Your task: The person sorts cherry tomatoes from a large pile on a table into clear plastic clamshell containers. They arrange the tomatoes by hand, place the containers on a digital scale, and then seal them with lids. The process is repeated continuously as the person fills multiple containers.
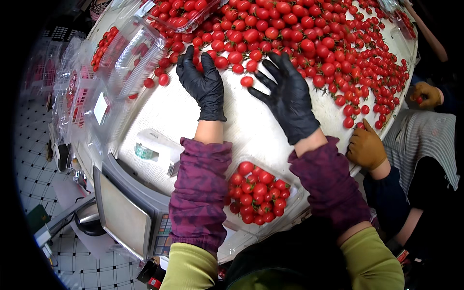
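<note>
My left hand, in a black glove, reaches the near edge of a large heap of red cherry tomatoes. Its thumb and fingers are apart, and tomatoes show just beyond them. My right hand, gloved the same way, spreads its fingers over the heap's front edge. A single cherry tomato lies on the white tabletop close by its fingertips. Between my forearms stands a clear plastic punnet filled with cherry tomatoes. I see nothing held in either hand, though the undersides of the fingers are partly hidden.
Empty-looking clear punnets are stacked at the left, near a filled punnet. A weighing scale and a white box sit at the lower left. On the right, a co-worker's brown-gloved hand touches the table's edge.
</note>
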Action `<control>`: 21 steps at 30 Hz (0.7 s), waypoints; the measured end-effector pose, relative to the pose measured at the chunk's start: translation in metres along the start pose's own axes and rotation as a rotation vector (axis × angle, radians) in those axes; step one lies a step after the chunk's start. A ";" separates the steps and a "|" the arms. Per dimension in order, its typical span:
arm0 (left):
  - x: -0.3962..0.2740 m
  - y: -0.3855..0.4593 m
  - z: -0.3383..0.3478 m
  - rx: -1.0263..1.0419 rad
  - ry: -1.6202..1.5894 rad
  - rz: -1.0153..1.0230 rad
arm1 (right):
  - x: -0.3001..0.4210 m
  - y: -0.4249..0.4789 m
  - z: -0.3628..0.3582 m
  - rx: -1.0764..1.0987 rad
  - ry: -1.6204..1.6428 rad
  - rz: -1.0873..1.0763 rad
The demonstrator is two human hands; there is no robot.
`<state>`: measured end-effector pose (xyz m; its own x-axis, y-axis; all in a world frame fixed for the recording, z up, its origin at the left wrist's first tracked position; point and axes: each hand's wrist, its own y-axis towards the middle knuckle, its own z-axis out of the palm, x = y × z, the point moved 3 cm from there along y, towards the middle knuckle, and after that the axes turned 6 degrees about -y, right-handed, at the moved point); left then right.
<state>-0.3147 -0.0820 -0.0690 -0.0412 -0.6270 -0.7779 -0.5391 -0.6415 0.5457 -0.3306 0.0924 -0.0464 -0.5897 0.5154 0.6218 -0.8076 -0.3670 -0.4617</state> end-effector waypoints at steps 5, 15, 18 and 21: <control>0.018 0.005 0.016 0.084 -0.419 -0.245 | -0.007 0.041 0.022 0.021 0.027 -0.053; -0.007 0.009 0.026 -0.034 -1.143 -0.799 | -0.021 0.071 0.041 0.111 0.316 -0.019; -0.018 0.000 0.019 0.028 -1.172 -0.855 | -0.022 0.061 0.044 0.160 0.329 -0.031; -0.035 -0.008 0.001 0.109 -1.099 -0.695 | -0.019 0.034 0.046 0.191 0.281 -0.100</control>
<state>-0.3098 -0.0540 -0.0462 -0.3620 0.5393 -0.7603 -0.7887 -0.6120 -0.0586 -0.3470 0.0351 -0.0448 -0.5036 0.7392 0.4471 -0.8639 -0.4284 -0.2648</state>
